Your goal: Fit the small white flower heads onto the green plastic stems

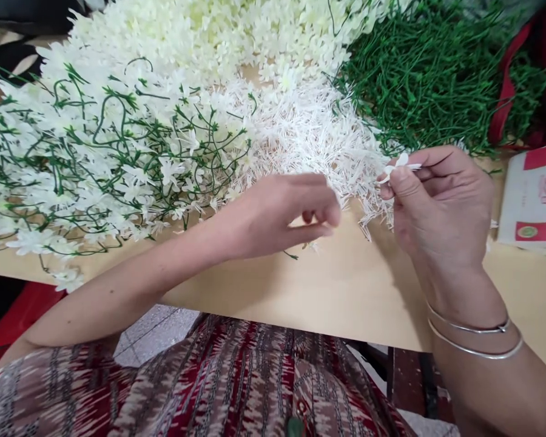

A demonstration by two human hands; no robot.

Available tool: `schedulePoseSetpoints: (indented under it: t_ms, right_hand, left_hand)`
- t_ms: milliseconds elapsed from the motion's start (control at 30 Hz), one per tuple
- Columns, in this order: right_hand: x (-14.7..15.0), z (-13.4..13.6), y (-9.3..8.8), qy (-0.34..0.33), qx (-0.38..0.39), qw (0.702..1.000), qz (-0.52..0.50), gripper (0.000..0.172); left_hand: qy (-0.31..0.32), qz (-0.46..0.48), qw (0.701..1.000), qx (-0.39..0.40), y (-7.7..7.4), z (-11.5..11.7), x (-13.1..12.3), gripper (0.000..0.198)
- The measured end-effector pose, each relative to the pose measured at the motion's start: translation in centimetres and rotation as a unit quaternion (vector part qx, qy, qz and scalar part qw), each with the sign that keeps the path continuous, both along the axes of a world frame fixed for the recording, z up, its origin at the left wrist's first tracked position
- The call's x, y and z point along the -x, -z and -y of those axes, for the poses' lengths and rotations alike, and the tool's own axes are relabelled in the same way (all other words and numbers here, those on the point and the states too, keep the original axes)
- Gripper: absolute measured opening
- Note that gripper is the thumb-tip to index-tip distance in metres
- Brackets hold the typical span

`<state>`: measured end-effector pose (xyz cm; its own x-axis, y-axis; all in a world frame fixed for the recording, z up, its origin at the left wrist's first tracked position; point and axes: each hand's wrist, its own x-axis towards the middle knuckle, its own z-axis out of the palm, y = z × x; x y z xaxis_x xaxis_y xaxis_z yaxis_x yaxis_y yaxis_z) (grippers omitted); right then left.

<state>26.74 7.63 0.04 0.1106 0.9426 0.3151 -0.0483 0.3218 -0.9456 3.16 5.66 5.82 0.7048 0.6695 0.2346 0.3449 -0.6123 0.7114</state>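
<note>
My right hand [446,206] pinches a small white artificial flower [401,168] between thumb and fingertips, its petals spread above the thumb. To its left, my left hand [286,215] hovers over the table edge side of the pile of white stamens [300,133]. Its fingers curl toward the thumb in a pinch; the fingertips are blurred, and whatever they hold cannot be made out. Left of that hand lies a heap of white flowers on green stems [141,158]. Loose white blossoms [200,36] are piled at the back.
Green plastic stems [418,79] form a heap at the back right, beside a red strap [509,85]. A red-and-white packet [534,197] lies at the right. The wooden tabletop [346,297] ends close to my patterned clothing [236,376]. A red seat [22,309] shows at lower left.
</note>
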Motion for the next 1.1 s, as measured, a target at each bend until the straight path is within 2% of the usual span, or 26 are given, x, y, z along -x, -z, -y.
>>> schedulePoseSetpoints:
  t_ms: [133,267,500,733,833,933,1100]
  right_hand:
    - [0.1,-0.1,0.4,0.011,0.001,1.000,0.021,0.023]
    - [0.1,-0.2,0.9,0.002,0.033,0.999,0.027,0.021]
    - [0.4,0.0,0.8,-0.011,0.066,0.998,0.007,0.020]
    - [1.0,0.2,0.5,-0.009,0.087,0.996,0.005,0.031]
    - [1.2,0.3,0.5,-0.012,0.091,0.996,0.004,0.032]
    - [1.0,0.3,0.8,-0.018,0.078,0.997,0.023,0.029]
    - [0.5,0.4,1.3,-0.044,0.082,0.994,0.050,0.023]
  left_hand:
    - [0.060,-0.120,0.989,-0.057,1.7,2.0,2.2,0.008]
    - [0.065,-0.196,0.973,-0.104,3.4,2.7,2.7,0.018]
    - [0.067,-0.179,0.972,-0.138,5.2,2.9,1.5,0.028]
    - [0.044,-0.090,0.992,-0.071,5.7,3.0,1.4,0.023]
    - [0.075,-0.088,0.988,-0.098,5.9,2.8,1.7,0.022]
    - [0.078,-0.102,0.985,-0.111,6.3,2.9,1.5,0.016]
    - [0.077,-0.109,0.982,-0.130,7.2,3.5,0.5,0.025]
